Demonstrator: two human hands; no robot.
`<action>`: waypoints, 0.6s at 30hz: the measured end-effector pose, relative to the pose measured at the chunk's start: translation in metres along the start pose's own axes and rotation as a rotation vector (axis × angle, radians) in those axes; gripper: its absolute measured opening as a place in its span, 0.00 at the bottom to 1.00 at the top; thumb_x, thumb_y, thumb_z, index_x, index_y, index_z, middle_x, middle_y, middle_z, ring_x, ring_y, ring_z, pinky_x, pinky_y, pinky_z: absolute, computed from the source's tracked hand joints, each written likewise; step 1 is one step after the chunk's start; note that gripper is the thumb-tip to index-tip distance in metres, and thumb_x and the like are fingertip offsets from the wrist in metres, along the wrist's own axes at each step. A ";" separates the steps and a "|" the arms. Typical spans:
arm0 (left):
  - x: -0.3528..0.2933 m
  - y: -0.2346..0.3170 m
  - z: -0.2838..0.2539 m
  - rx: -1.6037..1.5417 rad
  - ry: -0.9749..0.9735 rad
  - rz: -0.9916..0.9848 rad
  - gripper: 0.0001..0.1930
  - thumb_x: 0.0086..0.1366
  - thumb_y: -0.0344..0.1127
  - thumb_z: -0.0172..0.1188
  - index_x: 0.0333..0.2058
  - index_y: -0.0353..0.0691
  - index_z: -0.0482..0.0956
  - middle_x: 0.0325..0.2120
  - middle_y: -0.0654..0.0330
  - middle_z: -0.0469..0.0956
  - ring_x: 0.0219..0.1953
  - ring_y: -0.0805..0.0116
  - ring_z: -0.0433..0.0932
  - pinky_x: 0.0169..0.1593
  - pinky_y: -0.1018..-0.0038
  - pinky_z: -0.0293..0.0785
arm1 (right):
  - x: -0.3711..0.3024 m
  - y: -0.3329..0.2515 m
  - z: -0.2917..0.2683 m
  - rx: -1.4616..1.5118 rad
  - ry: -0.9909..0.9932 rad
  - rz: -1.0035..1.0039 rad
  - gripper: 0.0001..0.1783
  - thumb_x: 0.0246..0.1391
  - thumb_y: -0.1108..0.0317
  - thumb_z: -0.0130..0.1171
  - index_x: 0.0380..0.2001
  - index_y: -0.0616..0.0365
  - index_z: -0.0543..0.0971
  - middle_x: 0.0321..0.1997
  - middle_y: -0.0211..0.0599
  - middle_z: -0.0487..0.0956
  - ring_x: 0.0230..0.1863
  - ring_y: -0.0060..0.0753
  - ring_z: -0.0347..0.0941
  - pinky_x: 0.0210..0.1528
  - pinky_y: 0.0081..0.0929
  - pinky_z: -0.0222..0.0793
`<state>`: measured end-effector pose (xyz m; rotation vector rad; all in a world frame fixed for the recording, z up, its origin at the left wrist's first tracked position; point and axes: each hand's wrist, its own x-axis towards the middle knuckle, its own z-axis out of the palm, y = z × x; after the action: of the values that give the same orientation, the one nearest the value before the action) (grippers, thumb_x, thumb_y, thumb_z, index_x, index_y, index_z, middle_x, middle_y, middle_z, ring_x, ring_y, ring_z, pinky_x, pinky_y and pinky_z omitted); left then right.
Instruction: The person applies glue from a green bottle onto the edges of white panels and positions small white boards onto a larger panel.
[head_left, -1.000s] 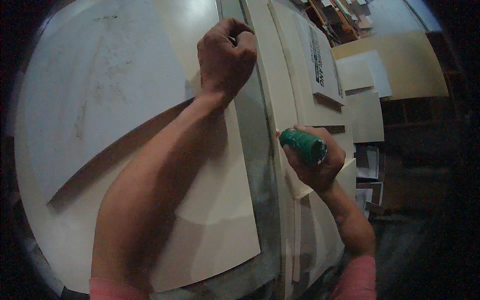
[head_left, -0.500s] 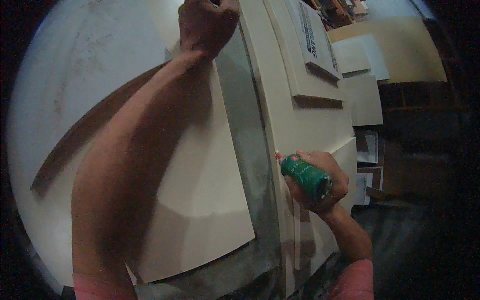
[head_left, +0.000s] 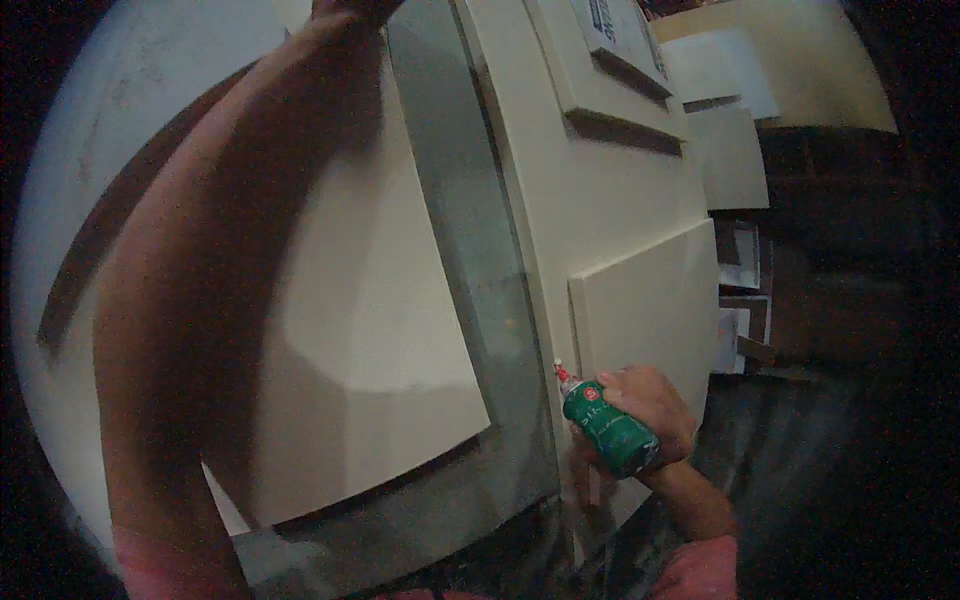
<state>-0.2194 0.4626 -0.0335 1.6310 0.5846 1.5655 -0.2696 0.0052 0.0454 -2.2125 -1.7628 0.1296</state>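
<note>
left hand [head_left: 355,8]: arm stretched up, mostly out of frame, grip unclear | right hand [head_left: 648,405]: wrapped around green plastic glue bottle [head_left: 605,428], red nozzle at cream board [head_left: 640,310] edge

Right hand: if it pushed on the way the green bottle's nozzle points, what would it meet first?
Probably the cream board edge just past the green bottle nozzle in the right hand; depth unclear.

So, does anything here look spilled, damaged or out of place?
No spill or damage shows. The right hand holds a green glue bottle with a red tip at the corner of a cream rectangular board. The left hand is cut off at the top edge, so its grip is hidden.
</note>
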 end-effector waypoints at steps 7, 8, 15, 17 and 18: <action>-0.014 -0.018 0.015 0.139 -0.006 0.131 0.10 0.54 0.35 0.55 0.27 0.33 0.81 0.23 0.47 0.79 0.28 0.55 0.79 0.38 0.64 0.74 | -0.066 -0.008 0.001 0.080 0.071 0.010 0.16 0.49 0.69 0.63 0.44 0.56 0.79 0.43 0.43 0.82 0.40 0.41 0.79 0.44 0.38 0.75; -0.013 -0.019 0.014 0.168 -0.015 0.134 0.10 0.54 0.35 0.55 0.27 0.33 0.81 0.23 0.47 0.79 0.28 0.55 0.79 0.38 0.64 0.74 | -0.065 -0.015 -0.003 0.111 0.076 0.007 0.16 0.49 0.69 0.63 0.44 0.56 0.78 0.44 0.43 0.82 0.41 0.41 0.79 0.44 0.38 0.75; -0.004 -0.028 0.025 0.450 -0.136 0.387 0.10 0.55 0.35 0.55 0.29 0.35 0.80 0.28 0.48 0.79 0.33 0.53 0.77 0.42 0.61 0.72 | -0.103 -0.011 -0.031 0.123 -0.056 -0.006 0.18 0.49 0.68 0.62 0.46 0.56 0.78 0.48 0.43 0.80 0.45 0.40 0.78 0.47 0.39 0.74; -0.008 -0.030 0.042 0.516 -0.195 0.458 0.10 0.56 0.35 0.55 0.30 0.35 0.80 0.29 0.48 0.79 0.35 0.52 0.77 0.43 0.60 0.72 | -0.105 -0.007 -0.034 0.135 -0.046 0.014 0.18 0.48 0.69 0.62 0.46 0.56 0.77 0.48 0.43 0.80 0.46 0.40 0.78 0.48 0.39 0.74; -0.015 -0.034 0.048 0.567 -0.226 0.512 0.10 0.56 0.36 0.56 0.31 0.36 0.80 0.29 0.48 0.79 0.35 0.52 0.77 0.43 0.60 0.72 | -0.105 -0.004 -0.036 0.140 -0.042 0.024 0.19 0.48 0.69 0.62 0.46 0.56 0.77 0.49 0.42 0.80 0.46 0.40 0.78 0.48 0.39 0.75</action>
<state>-0.1683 0.4601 -0.0660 2.5061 0.5433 1.6136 -0.2894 -0.1016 0.0686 -2.1463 -1.6934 0.2979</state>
